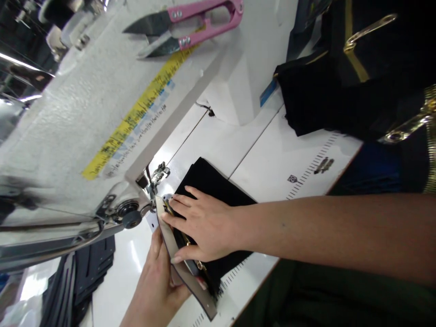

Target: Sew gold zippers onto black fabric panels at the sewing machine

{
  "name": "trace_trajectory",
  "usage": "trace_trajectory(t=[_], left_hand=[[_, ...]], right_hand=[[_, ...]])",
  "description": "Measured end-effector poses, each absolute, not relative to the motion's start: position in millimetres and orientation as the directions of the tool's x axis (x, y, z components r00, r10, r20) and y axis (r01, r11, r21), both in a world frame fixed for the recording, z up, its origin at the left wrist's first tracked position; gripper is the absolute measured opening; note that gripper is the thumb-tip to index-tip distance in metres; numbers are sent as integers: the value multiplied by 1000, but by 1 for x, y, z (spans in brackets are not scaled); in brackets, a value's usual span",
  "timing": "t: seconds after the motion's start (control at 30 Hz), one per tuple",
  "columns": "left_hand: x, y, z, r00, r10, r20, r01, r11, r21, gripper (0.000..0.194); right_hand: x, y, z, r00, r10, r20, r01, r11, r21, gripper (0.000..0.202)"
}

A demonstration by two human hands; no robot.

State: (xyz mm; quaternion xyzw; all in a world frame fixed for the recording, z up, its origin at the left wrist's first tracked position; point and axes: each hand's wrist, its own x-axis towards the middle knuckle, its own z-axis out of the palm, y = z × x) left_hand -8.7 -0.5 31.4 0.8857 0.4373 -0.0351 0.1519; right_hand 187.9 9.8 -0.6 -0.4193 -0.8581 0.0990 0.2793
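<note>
My right hand (pixel 207 227) lies palm down with its fingers spread, pressing on black fabric (pixel 218 184) and a strip with a gold zipper. Its fingertips touch the edge of a long grey-beige strip (pixel 200 295) with a dark rim. My left hand (pixel 160 277) comes from below and grips this strip from its outer side, its fingers partly hidden behind it. The strip's upper end is beside the presser foot (pixel 160 175) of a white sewing machine (pixel 85 95).
Pink-handled thread snips (pixel 204 25) rest on the machine arm near yellow tape (pixel 136 111). Black pieces with gold zippers (pixel 313 91) lie at the upper right. Dark cut pieces (pixel 85 277) are stacked at the lower left. The table's front edge runs diagonally at the lower right.
</note>
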Motion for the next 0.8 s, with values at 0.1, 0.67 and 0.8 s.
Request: trace_trajectory(t=[0.1,0.67,0.8], left_hand=[[-8,0,32,649,739,-179,760,-620,194,90],[-12,-5,41,693,703,-160,721,-678,145,102],[-13,-3,54,680,698,-222,732,-659,172,86]], right_hand=[[188,10,-1,-490,771,407,671,631,-389,70],[186,7,1,-507,754,417,614,656,-439,64],[184,6,5,-510,757,409,590,654,-473,51]])
